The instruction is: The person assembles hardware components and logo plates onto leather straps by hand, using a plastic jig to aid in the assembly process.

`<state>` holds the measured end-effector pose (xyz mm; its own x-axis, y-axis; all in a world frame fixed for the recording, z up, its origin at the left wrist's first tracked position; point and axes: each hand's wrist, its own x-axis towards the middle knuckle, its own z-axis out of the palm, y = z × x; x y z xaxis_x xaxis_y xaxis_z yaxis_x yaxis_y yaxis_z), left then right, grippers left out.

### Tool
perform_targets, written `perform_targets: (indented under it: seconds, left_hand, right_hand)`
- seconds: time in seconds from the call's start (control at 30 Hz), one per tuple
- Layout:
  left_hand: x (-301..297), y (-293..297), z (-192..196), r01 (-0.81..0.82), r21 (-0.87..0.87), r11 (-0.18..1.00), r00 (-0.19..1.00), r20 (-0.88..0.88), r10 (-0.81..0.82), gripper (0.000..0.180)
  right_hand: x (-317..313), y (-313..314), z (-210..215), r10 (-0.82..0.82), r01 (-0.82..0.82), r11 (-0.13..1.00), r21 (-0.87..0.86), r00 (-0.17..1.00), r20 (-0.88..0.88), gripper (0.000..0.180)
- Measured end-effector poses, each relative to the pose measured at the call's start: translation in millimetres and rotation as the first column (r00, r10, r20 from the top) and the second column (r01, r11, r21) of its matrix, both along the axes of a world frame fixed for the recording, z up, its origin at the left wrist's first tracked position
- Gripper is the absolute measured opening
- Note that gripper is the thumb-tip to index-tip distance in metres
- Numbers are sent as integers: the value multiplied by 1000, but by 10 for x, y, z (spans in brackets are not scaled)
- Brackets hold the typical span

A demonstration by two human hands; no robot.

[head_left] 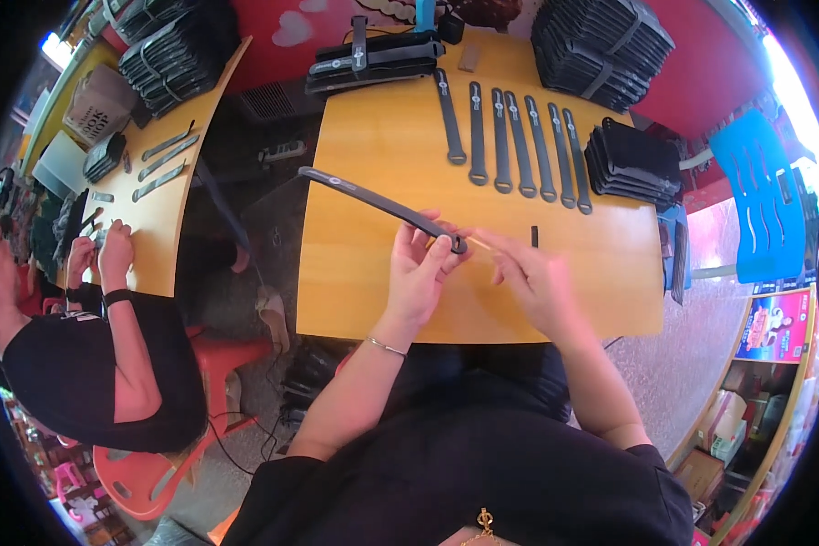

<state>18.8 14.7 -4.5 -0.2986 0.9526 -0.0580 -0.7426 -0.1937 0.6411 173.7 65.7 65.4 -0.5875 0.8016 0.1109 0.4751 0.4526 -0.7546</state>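
Observation:
My left hand (419, 264) is closed on a long dark grey strap (364, 197), gripping it close to its looped end. The strap slants up and to the left over the wooden table (382, 300), its far end free in the air. Just right of the loop is my right hand (530, 278), its fingers bent towards the strap and smeared by motion. Whether those fingers hold anything is unclear. Beyond my hands, several similar straps (500, 136) lie side by side, loops towards me. A small black strip (534, 237) lies on the table behind my right hand.
Stacks of black folded pieces stand at the right (635, 162) and back right (601, 50). A strapped bundle (373, 64) sits at the back left. A blue chair (757, 196) is at the right. Left, a co-worker (100, 364) handles something small at another table (168, 237).

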Motion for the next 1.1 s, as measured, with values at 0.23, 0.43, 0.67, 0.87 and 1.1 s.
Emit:
perform_targets:
  seconds: [0.23, 0.43, 0.67, 0.87, 1.1]
  left_hand:
    - [-14, -12, -27, 16, 3, 1000, 1000, -15, -16, 33]
    - [17, -14, -9, -1, -1, 1000, 1000, -4, 1, 28]
    - [19, -5, -2, -8, 4, 1000, 1000, -20, 8, 26]
    - [22, 13, -54, -28, 40, 999, 992, -119, 33, 21]
    - [68, 14, -81, -113, 58, 992, 935, -330, 126, 21]
  right_hand:
    - [53, -203, -250, -30, 49, 976, 213, 996, -89, 41]
    - [48, -250, -280, -60, 63, 952, 300, 998, -21, 41]
    - [40, -233, -316, -75, 64, 938, 342, 997, 19, 40]
    - [30, -231, -288, -82, 68, 960, 273, 996, 39, 38]
    - [-40, -245, -293, -142, 138, 969, 207, 990, 8, 36]
